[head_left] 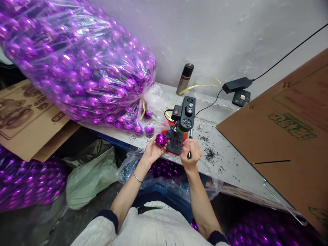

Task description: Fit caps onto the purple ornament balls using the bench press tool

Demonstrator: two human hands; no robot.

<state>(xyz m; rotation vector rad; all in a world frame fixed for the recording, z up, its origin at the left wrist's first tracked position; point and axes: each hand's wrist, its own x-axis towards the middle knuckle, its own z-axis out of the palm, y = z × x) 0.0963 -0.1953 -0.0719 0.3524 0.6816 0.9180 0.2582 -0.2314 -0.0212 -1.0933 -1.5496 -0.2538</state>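
My left hand [153, 150] holds a shiny purple faceted ball [161, 139] in its fingers, just left of a small black bench drill press [188, 111]. Wrapped round the press's black lever handle [189, 154] is my right hand [191, 152], closed in a fist. The press stands on a red base [186, 136] with a dark slotted plate [174, 143]. Its green-ringed chuck [180, 130] points down over the plate. A loose purple ball [149, 130] lies behind my left hand.
A big clear bag of purple balls [89, 68] leans over the table's left side. Cardboard [282, 119] rises at right, flattened boxes [33, 116] at left. A spray can [185, 79], a power adapter [237, 84] and black shavings [210, 153] are on the table. An open bag of balls [164, 169] hangs below its edge.
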